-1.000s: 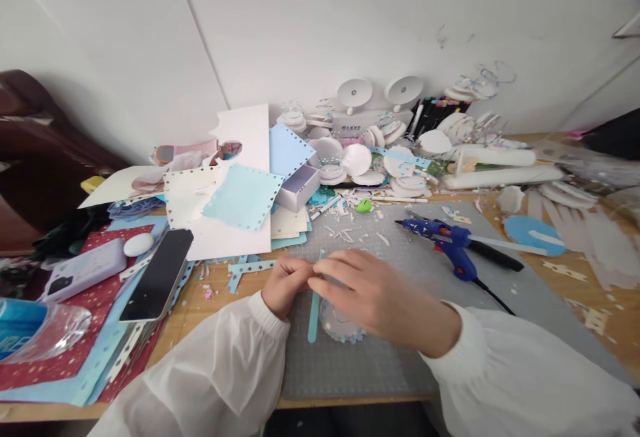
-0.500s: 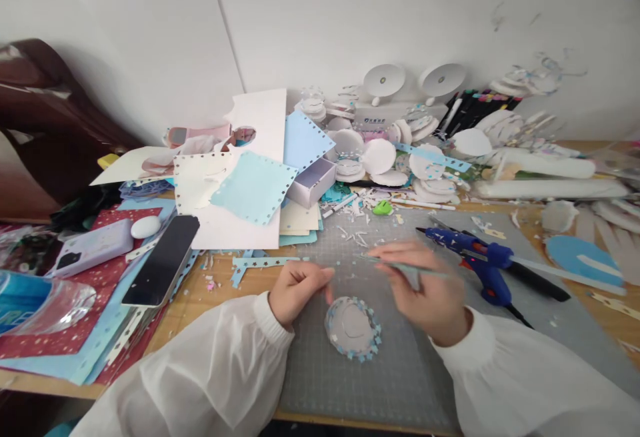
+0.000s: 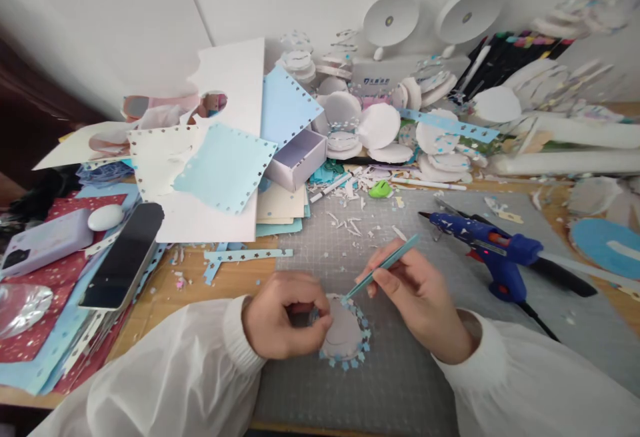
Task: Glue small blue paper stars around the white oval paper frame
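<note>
While curled on disc (image 3: 345,334), hands (image 3: 285,314) close together.

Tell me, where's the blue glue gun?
The glue gun lies on the grey mat, to the right of the right hand, in front of the white paper rolls at the back of the table.

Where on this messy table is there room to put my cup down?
Bare spots: the grey cutting mat near the front edge, between the two sleeves, and the mat strip between the right hand and blue glue gun. The back, by the paper discs, and the left, by the phone, are crowded.
</note>
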Tool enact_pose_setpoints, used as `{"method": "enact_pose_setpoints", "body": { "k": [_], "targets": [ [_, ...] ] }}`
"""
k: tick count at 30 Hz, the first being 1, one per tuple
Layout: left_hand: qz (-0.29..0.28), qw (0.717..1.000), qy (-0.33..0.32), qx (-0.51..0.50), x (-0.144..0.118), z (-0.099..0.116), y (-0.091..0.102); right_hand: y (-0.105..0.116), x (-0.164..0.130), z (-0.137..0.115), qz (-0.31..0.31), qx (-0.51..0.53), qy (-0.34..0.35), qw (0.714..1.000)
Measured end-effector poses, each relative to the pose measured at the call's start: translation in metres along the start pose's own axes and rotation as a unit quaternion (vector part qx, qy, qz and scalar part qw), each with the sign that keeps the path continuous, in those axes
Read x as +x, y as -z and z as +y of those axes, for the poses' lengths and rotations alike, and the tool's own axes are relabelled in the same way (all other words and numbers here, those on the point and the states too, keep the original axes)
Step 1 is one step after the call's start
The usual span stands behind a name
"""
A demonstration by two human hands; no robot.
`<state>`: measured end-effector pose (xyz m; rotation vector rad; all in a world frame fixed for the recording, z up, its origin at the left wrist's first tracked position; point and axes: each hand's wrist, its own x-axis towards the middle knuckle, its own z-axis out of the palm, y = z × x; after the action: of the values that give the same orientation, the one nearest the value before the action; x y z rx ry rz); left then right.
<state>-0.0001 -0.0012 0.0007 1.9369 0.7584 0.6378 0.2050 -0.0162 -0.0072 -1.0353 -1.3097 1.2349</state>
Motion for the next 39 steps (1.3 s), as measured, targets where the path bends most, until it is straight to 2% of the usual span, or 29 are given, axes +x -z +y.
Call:
{"method": "enact_pose_setpoints", "body": {
  "k": [16, 25, 39],
  "targets": [
    [0.005, 0.999, 0.023, -0.027, 0.0008, 0.0009, 0.0010, -0.0023, -0.0021, 0.0046, -0.013, -0.019, -0.019, 1.000],
    [0.012, 0.999, 0.014, -0.034, 0.0011, -0.0002, -0.0001, -0.0019, 0.0004, 0.0020, -0.017, -0.024, -0.035, 0.999],
    [0.017, 0.999, -0.003, -0.028, 0.0024, -0.0004, -0.0006, 0.0016, 0.0042, 0.0021, -0.058, 0.019, -0.113, 0.992]
  ]
}}
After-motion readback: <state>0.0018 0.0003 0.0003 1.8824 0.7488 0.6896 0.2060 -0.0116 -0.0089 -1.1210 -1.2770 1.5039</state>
